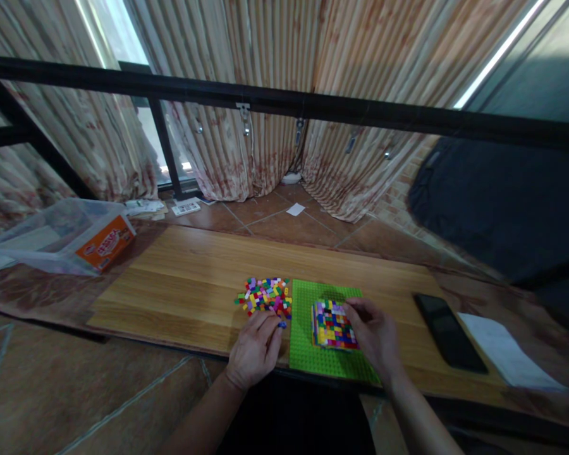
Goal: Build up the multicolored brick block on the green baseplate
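Note:
A green baseplate (306, 354) lies on the wooden board, with a many-coloured block of small bricks (332, 324) built on it. My right hand (377, 338) rests against the block's right side, fingers curled onto its top edge. Left of the plate sits a loose pile of small coloured bricks (264, 295). My left hand (255, 349) lies just below that pile, fingers bent, pinching a small blue brick (281, 325) at its fingertips.
A wooden board (180, 284) covers the table. A black phone (448, 332) and a white paper (505, 351) lie to the right. A clear plastic box (57, 237) with an orange label stands at far left. A black rail and curtains are behind.

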`<state>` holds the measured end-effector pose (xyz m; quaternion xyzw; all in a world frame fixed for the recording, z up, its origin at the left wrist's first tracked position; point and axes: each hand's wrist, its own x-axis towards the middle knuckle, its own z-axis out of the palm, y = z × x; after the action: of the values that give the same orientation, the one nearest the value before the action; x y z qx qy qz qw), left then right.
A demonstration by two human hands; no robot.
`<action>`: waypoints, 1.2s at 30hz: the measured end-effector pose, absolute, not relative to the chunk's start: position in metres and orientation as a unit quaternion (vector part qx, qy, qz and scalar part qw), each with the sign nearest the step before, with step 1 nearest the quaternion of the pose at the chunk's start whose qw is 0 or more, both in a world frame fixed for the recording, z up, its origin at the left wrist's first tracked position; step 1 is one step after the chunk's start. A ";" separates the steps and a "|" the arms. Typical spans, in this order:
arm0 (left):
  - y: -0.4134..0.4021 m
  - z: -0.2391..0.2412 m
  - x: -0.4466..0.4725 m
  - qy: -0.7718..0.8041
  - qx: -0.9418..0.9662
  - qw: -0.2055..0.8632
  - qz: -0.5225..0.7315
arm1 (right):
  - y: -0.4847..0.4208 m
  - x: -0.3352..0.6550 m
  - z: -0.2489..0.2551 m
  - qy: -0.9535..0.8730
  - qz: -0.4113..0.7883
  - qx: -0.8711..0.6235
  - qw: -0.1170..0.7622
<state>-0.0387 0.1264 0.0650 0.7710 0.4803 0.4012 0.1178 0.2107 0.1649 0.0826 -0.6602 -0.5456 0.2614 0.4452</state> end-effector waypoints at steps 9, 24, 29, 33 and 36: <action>0.126 0.064 -0.038 0.484 0.770 0.117 0.399 | 0.168 0.210 0.088 -0.532 0.302 -0.655 0.443; 0.128 0.060 -0.040 0.482 0.754 0.115 0.431 | 0.128 0.144 0.119 -0.753 0.135 -0.523 0.377; 0.128 0.062 -0.042 0.475 0.745 0.124 0.451 | 0.131 0.112 0.113 -0.815 0.090 -0.488 0.299; 0.128 0.063 -0.044 0.466 0.747 0.132 0.455 | 0.135 0.107 0.109 -0.809 0.091 -0.501 0.294; 0.129 0.063 -0.045 0.462 0.750 0.134 0.453 | 0.136 0.106 0.110 -0.803 0.109 -0.504 0.299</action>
<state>-0.0453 0.1291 0.0633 0.7503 0.4624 0.4531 0.1338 0.1060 0.1361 0.1096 -0.5043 -0.8028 0.1087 0.2991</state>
